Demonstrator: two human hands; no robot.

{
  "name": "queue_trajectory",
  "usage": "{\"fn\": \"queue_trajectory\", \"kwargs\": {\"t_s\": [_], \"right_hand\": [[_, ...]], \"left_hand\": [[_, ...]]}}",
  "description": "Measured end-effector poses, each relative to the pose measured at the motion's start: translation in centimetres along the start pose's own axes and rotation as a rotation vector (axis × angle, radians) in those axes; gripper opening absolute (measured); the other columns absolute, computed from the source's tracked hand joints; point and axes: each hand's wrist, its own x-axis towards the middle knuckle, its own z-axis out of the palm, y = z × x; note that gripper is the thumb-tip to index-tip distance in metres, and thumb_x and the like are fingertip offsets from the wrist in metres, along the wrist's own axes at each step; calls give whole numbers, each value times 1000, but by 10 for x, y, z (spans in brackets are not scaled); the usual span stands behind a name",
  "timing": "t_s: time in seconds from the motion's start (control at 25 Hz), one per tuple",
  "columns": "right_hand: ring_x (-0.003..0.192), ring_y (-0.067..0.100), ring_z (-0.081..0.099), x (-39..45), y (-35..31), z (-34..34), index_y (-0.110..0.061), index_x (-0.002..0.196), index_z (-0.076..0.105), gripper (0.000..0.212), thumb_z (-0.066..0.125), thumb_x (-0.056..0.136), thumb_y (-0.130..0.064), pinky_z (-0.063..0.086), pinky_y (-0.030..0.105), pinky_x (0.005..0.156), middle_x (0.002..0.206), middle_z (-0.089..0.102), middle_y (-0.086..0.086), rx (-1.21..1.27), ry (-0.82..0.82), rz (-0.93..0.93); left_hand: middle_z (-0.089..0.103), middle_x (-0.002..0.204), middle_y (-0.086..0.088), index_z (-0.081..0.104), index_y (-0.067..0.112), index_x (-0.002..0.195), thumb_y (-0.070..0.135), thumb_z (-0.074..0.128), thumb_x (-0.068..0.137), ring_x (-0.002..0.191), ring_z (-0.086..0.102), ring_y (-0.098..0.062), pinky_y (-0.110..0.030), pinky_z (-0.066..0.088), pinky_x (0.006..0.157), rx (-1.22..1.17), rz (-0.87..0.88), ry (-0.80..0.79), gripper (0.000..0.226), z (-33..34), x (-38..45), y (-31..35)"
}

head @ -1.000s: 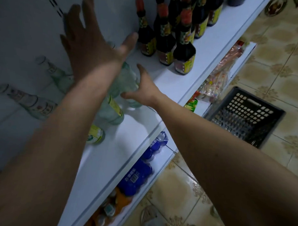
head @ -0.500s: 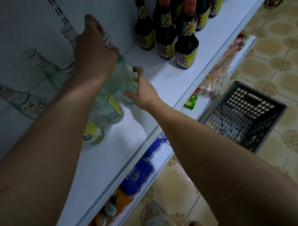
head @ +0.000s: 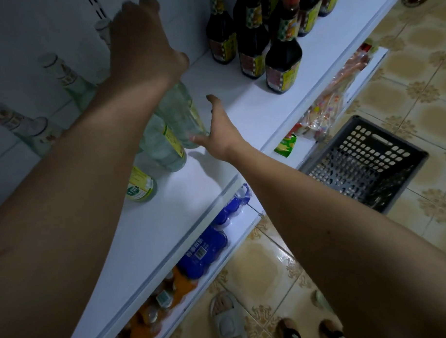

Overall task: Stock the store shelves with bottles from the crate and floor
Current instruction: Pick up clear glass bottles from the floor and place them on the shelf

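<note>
The clear bottles [head: 178, 116] stand in a tight group toward the back of the white shelf [head: 190, 198], away from its front edge, with one yellow-labelled bottle [head: 140, 188] nearest the viewer. The left hand [head: 143, 42] reaches over their necks toward the back panel; its fingers are blurred and partly hidden, so whether they grip a neck cannot be told. The right hand [head: 219, 129] lies against the lower side of the foremost clear bottle, fingers apart and mostly straight, steadying rather than gripping. Further along the same shelf stand the dark sauce bottles [head: 284, 57], apart from the clear group. Stocking looks well advanced: the black crate [head: 363, 161] on the tiled floor [head: 271, 266] shows only its perforated bottom, no bottles visible inside. Lower shelves hold blue packs [head: 204, 251] and snack packets [head: 325, 109].
</note>
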Motion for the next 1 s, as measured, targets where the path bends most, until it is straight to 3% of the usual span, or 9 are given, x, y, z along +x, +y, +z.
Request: {"fn": "queue_trajectory", "kwargs": {"t_s": [0.08,0.16,0.24,0.28,0.4,0.52,0.64,0.8,1.0], "right_hand": [[118,26,53,-22,8,-18,-12,149,24,70,65,93,-23,42,40,105,146,42,14,7,135,-27],[85,22,58,-54,28,-41,-11,132,44,40,54,95,-21,50,42,86,109,61,7,29,354,-66],[73,23,59,-94,63,-67,-11,111,55,20,47,94,-19,50,46,73,80,60,1,24,507,-32],[73,24,60,-117,88,-79,-12,104,57,16,46,94,-19,50,47,72,78,61,1,7,539,33],[81,28,62,-190,175,-101,-13,98,59,14,46,96,-19,50,44,73,87,67,7,-71,575,289],[93,37,62,-274,276,-103,-9,107,57,19,45,98,-20,49,38,75,103,67,18,-146,476,681],[103,38,61,-341,355,-84,-3,114,56,26,49,96,-20,44,34,78,114,64,22,-148,265,1020],[113,37,58,-367,434,-41,-8,136,46,52,57,94,-37,45,35,86,126,60,20,-159,176,1083],[106,40,61,-368,508,6,-22,135,41,54,64,90,-38,42,36,77,117,62,19,-233,89,955]], "left_hand": [[37,152,-14,35,9,145,44,49,93,139,36,-27,-31,28,113,-20,-106,35,65,10,-16,20],[47,146,-11,45,7,138,49,34,93,132,46,-22,-24,30,108,-81,-59,143,63,32,-53,45],[66,116,-19,64,2,111,32,43,91,106,64,-28,-32,46,92,-271,280,296,42,60,-104,73],[68,102,-21,66,2,100,20,48,89,96,65,-31,-36,48,85,-359,467,257,28,81,-135,84],[65,92,-13,65,7,94,7,52,85,90,59,-32,-41,47,77,-424,686,-220,16,152,-224,108],[63,103,-2,59,20,111,15,54,89,99,56,-24,-41,51,80,-305,569,-802,23,230,-312,108],[60,122,-3,49,24,130,19,57,89,109,57,-24,-37,50,86,-120,475,-1213,43,297,-381,91],[55,132,-8,39,24,140,24,60,88,112,57,-27,-38,50,89,-38,392,-1334,57,380,-444,81],[52,139,-6,39,23,141,23,62,88,119,54,-26,-28,39,82,-156,340,-1283,58,449,-493,87]]}}
